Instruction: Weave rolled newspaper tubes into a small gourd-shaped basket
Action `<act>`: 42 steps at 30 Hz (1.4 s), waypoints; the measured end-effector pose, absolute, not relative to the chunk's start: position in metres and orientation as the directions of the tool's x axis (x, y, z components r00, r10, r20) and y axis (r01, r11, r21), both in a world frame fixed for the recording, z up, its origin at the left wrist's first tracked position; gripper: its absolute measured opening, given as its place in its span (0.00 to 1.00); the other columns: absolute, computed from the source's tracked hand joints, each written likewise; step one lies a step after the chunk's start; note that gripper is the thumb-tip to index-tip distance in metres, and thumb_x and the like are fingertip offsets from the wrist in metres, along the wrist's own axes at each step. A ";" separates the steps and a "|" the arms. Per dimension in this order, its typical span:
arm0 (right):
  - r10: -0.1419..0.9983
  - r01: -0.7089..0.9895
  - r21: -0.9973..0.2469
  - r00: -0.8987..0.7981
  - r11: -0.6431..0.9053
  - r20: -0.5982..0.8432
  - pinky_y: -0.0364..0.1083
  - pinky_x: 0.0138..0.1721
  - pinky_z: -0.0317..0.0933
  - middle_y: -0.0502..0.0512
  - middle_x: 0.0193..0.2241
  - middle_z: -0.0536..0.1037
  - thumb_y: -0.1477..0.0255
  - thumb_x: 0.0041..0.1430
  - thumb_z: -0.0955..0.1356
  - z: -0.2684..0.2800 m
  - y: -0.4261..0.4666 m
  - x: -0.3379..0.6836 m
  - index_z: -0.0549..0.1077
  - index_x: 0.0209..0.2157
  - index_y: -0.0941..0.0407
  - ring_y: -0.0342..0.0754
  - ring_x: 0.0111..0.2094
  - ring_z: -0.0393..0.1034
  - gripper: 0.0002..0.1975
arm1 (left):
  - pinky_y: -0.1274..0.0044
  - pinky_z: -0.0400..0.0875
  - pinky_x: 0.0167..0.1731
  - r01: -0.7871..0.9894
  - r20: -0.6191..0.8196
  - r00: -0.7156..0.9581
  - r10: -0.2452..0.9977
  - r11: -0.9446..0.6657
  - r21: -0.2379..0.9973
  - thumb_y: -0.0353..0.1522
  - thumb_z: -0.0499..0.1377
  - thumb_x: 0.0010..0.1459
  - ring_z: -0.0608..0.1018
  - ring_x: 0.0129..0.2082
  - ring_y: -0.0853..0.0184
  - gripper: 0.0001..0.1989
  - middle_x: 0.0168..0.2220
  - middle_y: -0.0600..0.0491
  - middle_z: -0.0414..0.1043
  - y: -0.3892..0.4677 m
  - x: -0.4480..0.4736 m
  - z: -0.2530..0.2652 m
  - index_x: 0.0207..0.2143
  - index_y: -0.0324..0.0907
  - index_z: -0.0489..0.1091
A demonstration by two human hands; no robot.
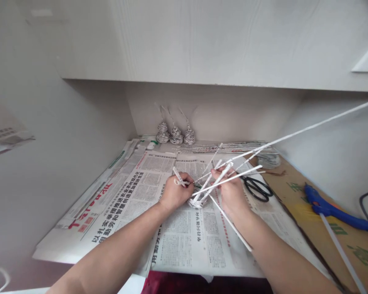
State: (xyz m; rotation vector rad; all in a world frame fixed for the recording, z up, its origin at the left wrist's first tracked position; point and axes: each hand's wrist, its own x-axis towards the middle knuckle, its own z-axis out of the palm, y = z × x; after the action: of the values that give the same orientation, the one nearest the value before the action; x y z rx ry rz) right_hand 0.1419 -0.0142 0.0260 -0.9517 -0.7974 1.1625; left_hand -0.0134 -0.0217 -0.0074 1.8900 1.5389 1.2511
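A small round weave of rolled newspaper strips (197, 202) sits between my hands, low over the newspaper. Several white paper rods stick up and out of it at different angles. My left hand (177, 191) is closed on the weave's left side, and a short rod end pokes up between its fingers. On the other side my right hand (231, 191) is closed, its thumb and fingers pinching paper rods. One long paper rod (297, 130) runs from near this hand up to the right edge of view. Fingertips are partly hidden behind the rods.
Newspaper sheets (178, 241) cover the table. Three gourd-shaped woven paper pieces (176, 135) stand at the back wall beside a bundle of thin paper rods (208, 148). Black-handled scissors (259, 189) and a blue glue gun (328, 206) on cardboard (352, 253) lie right. A cabinet (214, 45) overhangs.
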 end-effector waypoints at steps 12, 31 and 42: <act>0.961 -0.418 -0.878 0.038 -0.234 -0.274 0.40 0.17 0.61 0.44 0.16 0.70 0.61 0.38 0.77 0.017 0.003 0.153 0.66 0.27 0.55 0.41 0.17 0.66 0.21 | 0.81 0.66 0.29 0.551 0.343 -0.018 0.939 -0.277 0.787 0.26 0.57 0.47 0.75 0.26 0.72 0.05 0.26 0.57 0.74 -0.021 -0.013 -0.011 0.25 0.42 0.72; 0.964 -0.574 -0.775 0.190 0.264 0.188 0.42 0.18 0.58 0.44 0.16 0.69 0.59 0.54 0.69 0.060 -0.020 0.168 0.67 0.24 0.54 0.40 0.15 0.63 0.15 | 0.81 0.65 0.25 0.551 0.250 -0.021 0.968 -0.198 0.811 0.27 0.57 0.48 0.75 0.24 0.71 0.05 0.24 0.57 0.74 -0.025 -0.012 -0.005 0.25 0.43 0.73; 0.988 -0.312 -0.942 -0.052 0.121 0.145 0.51 0.35 0.67 0.62 0.39 0.78 0.37 0.49 0.55 0.072 -0.032 0.163 0.76 0.30 0.55 0.59 0.46 0.71 0.37 | 0.76 0.69 0.40 0.701 0.374 0.082 0.924 -0.320 0.637 0.26 0.58 0.51 0.77 0.34 0.66 0.07 0.32 0.53 0.76 -0.030 -0.011 -0.001 0.30 0.43 0.74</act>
State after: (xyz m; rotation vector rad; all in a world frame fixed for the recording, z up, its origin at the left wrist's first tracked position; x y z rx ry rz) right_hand 0.1628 -0.0316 0.0722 -0.8444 -1.0886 1.2947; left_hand -0.0112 -0.0298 -0.0009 2.0712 1.6217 1.0806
